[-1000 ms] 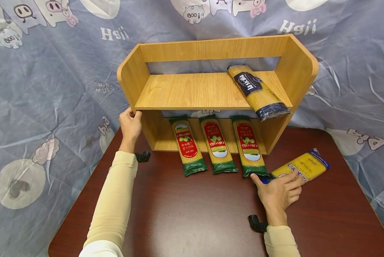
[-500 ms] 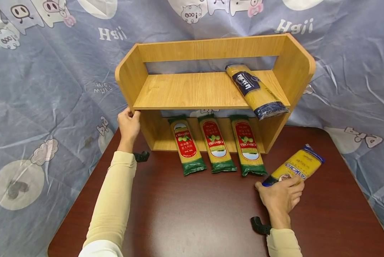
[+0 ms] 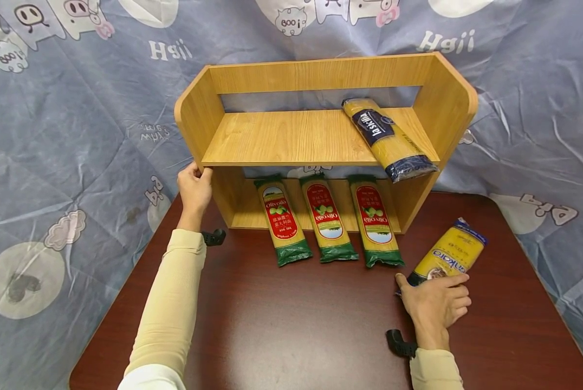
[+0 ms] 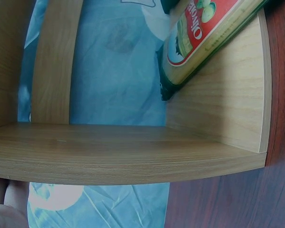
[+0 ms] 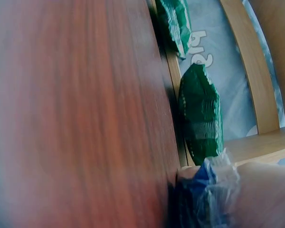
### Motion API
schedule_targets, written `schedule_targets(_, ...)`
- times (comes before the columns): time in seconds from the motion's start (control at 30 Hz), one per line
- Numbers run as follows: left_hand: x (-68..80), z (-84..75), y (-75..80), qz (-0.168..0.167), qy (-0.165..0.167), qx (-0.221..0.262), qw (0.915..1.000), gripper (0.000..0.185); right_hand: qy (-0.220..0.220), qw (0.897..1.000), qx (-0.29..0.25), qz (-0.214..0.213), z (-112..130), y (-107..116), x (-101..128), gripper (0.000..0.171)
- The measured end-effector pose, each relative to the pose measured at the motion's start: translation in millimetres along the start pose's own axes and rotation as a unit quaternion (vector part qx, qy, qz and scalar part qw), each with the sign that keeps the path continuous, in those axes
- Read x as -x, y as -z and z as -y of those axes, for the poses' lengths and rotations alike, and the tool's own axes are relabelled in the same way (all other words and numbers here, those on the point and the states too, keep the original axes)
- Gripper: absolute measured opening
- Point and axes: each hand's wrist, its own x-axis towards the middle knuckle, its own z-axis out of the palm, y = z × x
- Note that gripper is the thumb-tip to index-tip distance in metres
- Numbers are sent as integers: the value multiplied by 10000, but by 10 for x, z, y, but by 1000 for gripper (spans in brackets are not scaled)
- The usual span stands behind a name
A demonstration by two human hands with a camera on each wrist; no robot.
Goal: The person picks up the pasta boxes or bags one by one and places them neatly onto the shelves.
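Dark red tabletop (image 3: 291, 325) backed by a cartoon-print sheet (image 3: 77, 135) carries a wooden shelf (image 3: 321, 135). Three green-ended pasta packs (image 3: 324, 216) lie underneath, one blue-labelled pack (image 3: 386, 138) on top at 1 o'clock. At 4 o'clock, the right hand (image 3: 435, 306) lies with straight fingers on a yellow pack (image 3: 449, 257); its wrist view shows the crinkled blue end (image 5: 213, 190). The left hand (image 3: 195, 187) grips the shelf's left panel.

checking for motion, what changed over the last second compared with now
The right hand, resting on the near end of the yellow blue-tipped pasta packet, has drawn back toward the person and swung the packet from nearly sideways to more upright on the dark red table. The left hand stays on the wooden shelf's left side; the other four packets have not moved.
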Motion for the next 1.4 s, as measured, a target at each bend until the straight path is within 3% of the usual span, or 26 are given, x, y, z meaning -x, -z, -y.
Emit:
schedule_targets(0.4,-6,-8,-2,-11,52,-12,10000,19,-414,9980,133,464,46,179,-104,124)
schedule_targets(0.73,-1,-26,8,-12,-55,28,10000,19,-364,9972,278,592,0,299,-123,96)
schedule_targets(0.93,11,-25,-1,-6,-8,30,10000,20,-448,9960,266,732,-49,336,-138,90)
schedule_targets(1.4,1,-14,0,26,7,-26,10000,20,-239,9982,-240,499,-126,347,-131,79)
